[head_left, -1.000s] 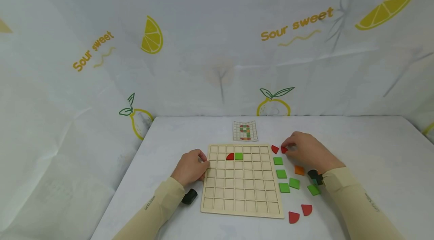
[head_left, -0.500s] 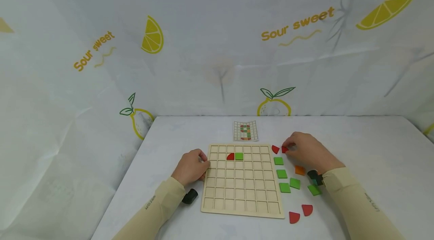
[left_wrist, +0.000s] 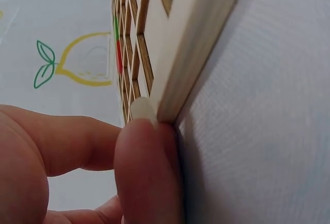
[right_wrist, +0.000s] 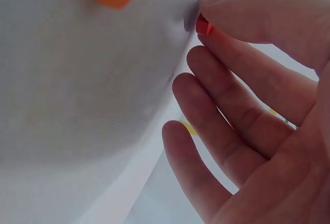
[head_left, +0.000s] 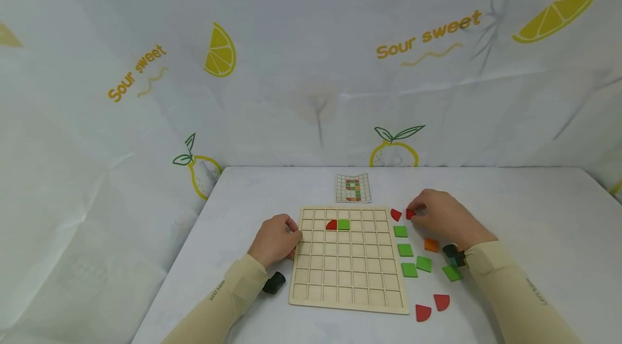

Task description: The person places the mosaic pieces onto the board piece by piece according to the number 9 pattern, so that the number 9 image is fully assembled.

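Since the earlier frames, only the head view has shifted slightly; both hands keep their places about the grid board. Left hand grips the board's left edge, thumb against the rim, index tip hidden behind it. Right hand is right of the board's far corner, thumb and index clamped on a red piece. A second red piece lies between that piece and the board. Green tiles and an orange tile lie right of the board; a pattern card lies beyond its far edge.
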Motion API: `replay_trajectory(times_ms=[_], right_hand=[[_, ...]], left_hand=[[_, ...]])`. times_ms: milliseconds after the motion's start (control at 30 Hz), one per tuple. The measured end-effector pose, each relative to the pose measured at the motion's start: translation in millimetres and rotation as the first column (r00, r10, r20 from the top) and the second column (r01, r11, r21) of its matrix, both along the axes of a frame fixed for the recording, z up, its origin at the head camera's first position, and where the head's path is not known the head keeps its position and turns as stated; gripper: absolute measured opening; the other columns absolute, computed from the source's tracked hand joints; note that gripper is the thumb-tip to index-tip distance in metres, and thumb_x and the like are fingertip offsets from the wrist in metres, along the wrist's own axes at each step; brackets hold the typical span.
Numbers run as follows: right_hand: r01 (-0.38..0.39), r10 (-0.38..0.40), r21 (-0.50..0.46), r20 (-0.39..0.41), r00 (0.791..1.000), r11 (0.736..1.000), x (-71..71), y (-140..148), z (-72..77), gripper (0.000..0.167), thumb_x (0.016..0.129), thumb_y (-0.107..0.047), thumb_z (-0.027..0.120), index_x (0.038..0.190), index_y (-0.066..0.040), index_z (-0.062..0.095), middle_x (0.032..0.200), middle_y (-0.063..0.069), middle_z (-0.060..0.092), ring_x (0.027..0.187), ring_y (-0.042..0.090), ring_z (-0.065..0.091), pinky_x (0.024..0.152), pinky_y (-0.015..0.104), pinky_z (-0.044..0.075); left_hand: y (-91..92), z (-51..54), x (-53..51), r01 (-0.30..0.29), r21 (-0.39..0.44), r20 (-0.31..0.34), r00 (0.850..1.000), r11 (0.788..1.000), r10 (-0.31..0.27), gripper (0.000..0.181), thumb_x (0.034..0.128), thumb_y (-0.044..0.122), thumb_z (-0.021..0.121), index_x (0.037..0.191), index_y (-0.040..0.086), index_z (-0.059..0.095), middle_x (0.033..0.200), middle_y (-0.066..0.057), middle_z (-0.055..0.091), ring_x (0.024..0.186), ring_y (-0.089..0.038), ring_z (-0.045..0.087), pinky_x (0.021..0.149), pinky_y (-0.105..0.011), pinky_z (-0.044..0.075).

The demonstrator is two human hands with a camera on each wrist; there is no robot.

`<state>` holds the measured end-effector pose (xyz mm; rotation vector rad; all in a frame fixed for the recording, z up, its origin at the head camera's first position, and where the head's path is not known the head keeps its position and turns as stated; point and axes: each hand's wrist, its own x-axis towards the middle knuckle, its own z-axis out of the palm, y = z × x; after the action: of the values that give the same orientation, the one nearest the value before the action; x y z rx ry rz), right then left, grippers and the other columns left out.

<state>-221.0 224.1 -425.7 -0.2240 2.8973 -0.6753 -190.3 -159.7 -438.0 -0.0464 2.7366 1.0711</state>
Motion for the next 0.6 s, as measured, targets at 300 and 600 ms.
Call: replay_trajectory(times_ms=[300, 600], right_hand=[[0.009, -0.009, -0.006, 0.007, 1.0, 1.0, 0.4, 0.9, 0.5, 0.027, 0.097, -0.018, 0.075, 0.119, -0.004, 0.078, 0.123, 0.016, 0.074, 0.113, 0.036, 0.065, 0.102, 0.061, 0.055], [0.017, -0.017, -0.023, 0.007, 1.0, 1.0, 3.1, -4.8, 7.2, 0.029, 0.098, -0.02, 0.076, 0.122, -0.003, 0.077, 0.124, 0.018, 0.073, 0.11, 0.035, 0.065, 0.1, 0.058, 0.057]], left_hand=[[0.6, -1.9, -2.2, 0.003, -0.012, 0.014, 1.0, 1.0, -0.003, 0.009, 0.099, 0.02, 0.067, 0.1, 0.01, 0.066, 0.06, -0.001, 0.068, 0.054, -0.014, 0.068, 0.06, -0.027, 0.046], [0.7, 0.1, 1.0, 0.013, 0.003, 0.003, 1.0, 1.0, -0.013, 0.009, 0.0987, 0.018, 0.068, 0.1, 0.009, 0.066, 0.061, -0.002, 0.068, 0.054, -0.014, 0.067, 0.06, -0.028, 0.047]])
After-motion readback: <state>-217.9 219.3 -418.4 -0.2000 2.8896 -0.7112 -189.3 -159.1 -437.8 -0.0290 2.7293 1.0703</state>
